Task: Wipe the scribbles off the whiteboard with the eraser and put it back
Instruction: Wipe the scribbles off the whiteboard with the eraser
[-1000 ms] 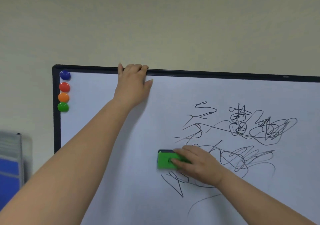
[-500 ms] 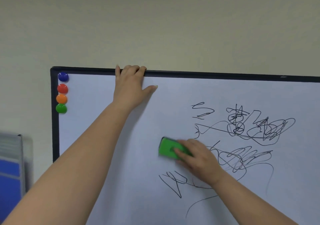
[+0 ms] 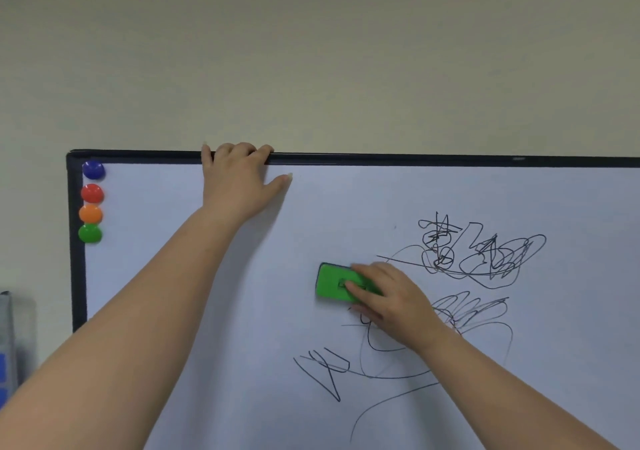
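Note:
A black-framed whiteboard fills the lower part of the head view. Black scribbles cover its right half, with more lines lower down. My right hand presses a green eraser flat against the board, just left of the scribbles; its fingers lie over the eraser's right end. My left hand grips the board's top edge, fingers curled over the frame and thumb spread on the white surface.
Blue, red, orange and green round magnets sit in a column at the board's top left corner. A beige wall rises above the board. Something blue and grey shows at the left edge.
My right hand has slid the eraser upward and to the right. The small scribbles at the upper left of the drawing are gone. My left hand stays on the frame.

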Available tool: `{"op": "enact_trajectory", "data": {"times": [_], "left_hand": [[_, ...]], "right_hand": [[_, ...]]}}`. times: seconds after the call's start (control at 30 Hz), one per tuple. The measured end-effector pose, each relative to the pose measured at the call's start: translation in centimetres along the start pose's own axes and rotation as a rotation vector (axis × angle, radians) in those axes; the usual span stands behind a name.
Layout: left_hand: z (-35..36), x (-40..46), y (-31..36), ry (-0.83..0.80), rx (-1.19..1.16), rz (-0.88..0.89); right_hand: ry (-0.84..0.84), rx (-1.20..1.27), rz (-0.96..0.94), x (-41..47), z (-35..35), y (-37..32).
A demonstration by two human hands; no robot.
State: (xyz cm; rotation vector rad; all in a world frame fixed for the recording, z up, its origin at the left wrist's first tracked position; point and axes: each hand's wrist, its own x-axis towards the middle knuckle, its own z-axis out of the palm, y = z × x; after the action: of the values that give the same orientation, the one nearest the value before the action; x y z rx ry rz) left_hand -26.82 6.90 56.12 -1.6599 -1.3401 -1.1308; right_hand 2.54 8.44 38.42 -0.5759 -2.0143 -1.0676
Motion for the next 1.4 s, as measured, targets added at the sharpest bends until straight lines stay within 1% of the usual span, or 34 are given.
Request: {"op": "enact_trajectory", "data": {"times": [0.1,0.13,0.17,0.23,0.3,0.37,0.4,0.47,0.57,0.6,0.67,0.73,0.8,0.9,1.0,1.07,1.13,1.17,1.2,1.23,1.27,1.33,1.4], "left_hand": [[-0.1,0.5,2.9,-0.081,0.013,0.078],[0.0,0.6,4.1,-0.098,0.01,0.102],[0.2,0.8,5.3,-0.11,0.004,0.121],[0.5,1.0,7.5,-0.127,-0.015,0.146],[0.8,1.1,8.9,-0.132,-0.03,0.149],[0.9,1.0,9.4,-0.125,-0.04,0.131],[1.0,0.9,9.4,-0.12,-0.047,0.127],[1.0,0.8,9.4,-0.12,-0.046,0.133],[1.0,1.0,9.6,-0.139,-0.047,0.117],[1.1,1.1,9.8,-0.14,-0.05,0.109],[1.4,1.1,10.4,-0.147,-0.054,0.1],[1.8,1.0,11.0,-0.141,-0.062,0.08],[2.0,1.1,11.5,-0.133,-0.063,0.056],[1.9,1.1,11.5,-0.119,-0.061,0.036],[1.8,1.1,11.0,-0.116,-0.073,0.045],[1.7,1.0,10.8,-0.12,-0.066,0.071],[1.6,1.0,10.7,-0.126,-0.059,0.083],[1.7,1.1,10.8,-0.129,-0.064,0.077],[1.7,1.1,10.8,-0.13,-0.074,0.065],[1.8,1.1,11.0,-0.128,-0.084,0.051],[2.0,1.1,11.1,-0.118,-0.094,0.04],[2.4,1.2,11.5,-0.092,-0.101,0.021],[2.6,1.1,11.7,-0.074,-0.101,0.01]], "right_hand": [[0.087,-0.03,0.188,0.1,-0.9,0.5],[0.114,-0.029,0.218,0.6,-0.8,0.2],[0.124,-0.015,0.203,1.1,-0.4,-0.5],[0.068,0.041,0.056,0.9,1.4,-2.8],[-0.059,0.089,-0.156,-1.1,3.6,-5.4],[-0.195,0.132,-0.307,-3.9,4.6,-7.0],[-0.235,0.15,-0.341,-5.3,4.6,-7.2],[-0.25,0.167,-0.353,-7.6,4.1,-6.4],[-0.209,0.14,-0.312,-8.9,2.7,-4.1],[-0.168,0.112,-0.258,-8.4,2.2,-3.3],[-0.064,0.047,-0.089,-6.4,1.4,-2.3],[0.017,0.022,0.047,-4.4,1.3,-2.7],[0.015,0.049,0.056,-3.2,2.4,-4.3],[-0.073,0.153,-0.066,-3.1,5.2,-7.9],[-0.178,0.189,-0.211,-4.3,6.5,-10.3],[-0.243,0.201,-0.282,-6.7,6.3,-9.8],[-0.302,0.19,-0.375,-9.4,5.6,-7.7],[-0.31,0.191,-0.414,-10.4,5.0,-6.4],[-0.284,0.192,-0.436,-10.8,4.2,-5.1],[-0.24,0.184,-0.421,-10.8,3.7,-3.8],[-0.181,0.168,-0.363,-10.2,2.9,-2.6],[-0.035,0.107,-0.16,-7.9,1.7,-0.6],[0.065,0.058,0.044,-5.4,1.1,0.4]]}}
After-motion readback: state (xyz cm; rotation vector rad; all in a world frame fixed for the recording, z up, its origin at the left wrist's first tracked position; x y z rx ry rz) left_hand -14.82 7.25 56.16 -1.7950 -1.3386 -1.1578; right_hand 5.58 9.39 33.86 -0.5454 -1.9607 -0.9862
